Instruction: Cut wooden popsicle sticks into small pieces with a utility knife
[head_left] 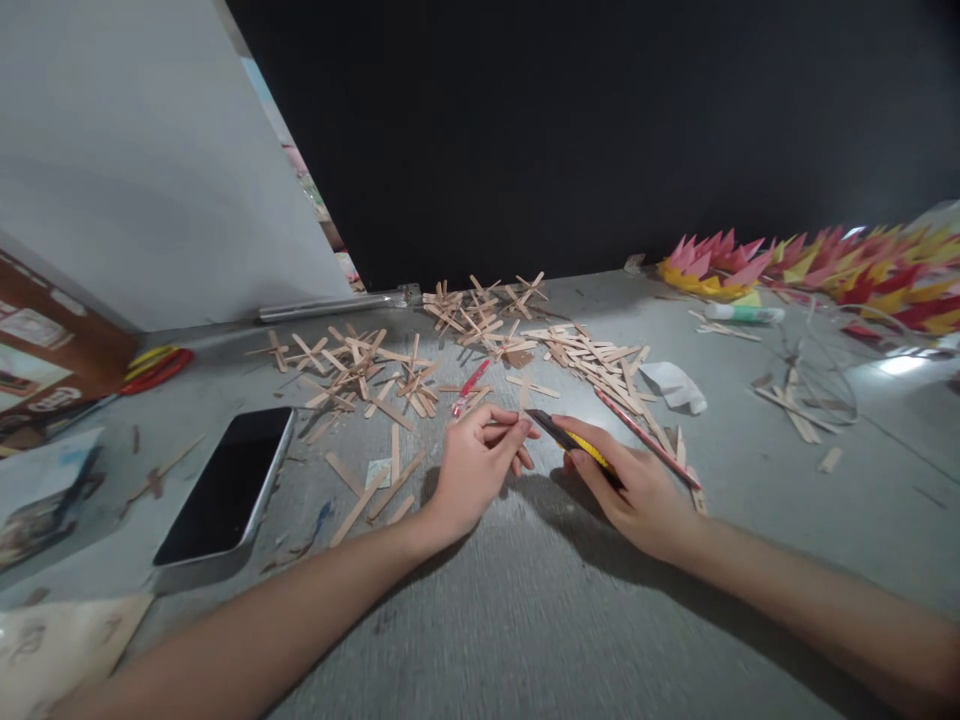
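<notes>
Left hand [476, 465]: fingers pinch a stick [523, 397] just above the tabletop [540, 600].
Right hand [637, 490]: fingers grip a knife [574, 442], its tip at the stick.
Phone [225, 485]: left, face up.
Stick piles [480, 315]: beyond both hands.

Down on the bench [525, 600]: 1 smartphone [229, 485], 1 utility knife [574, 443], 1 red pencil [645, 438], 1 glue stick [742, 313], 1 white paper scrap [675, 385], and craft sticks [592, 355] everywhere, loose and crossed, far too many to count!
</notes>
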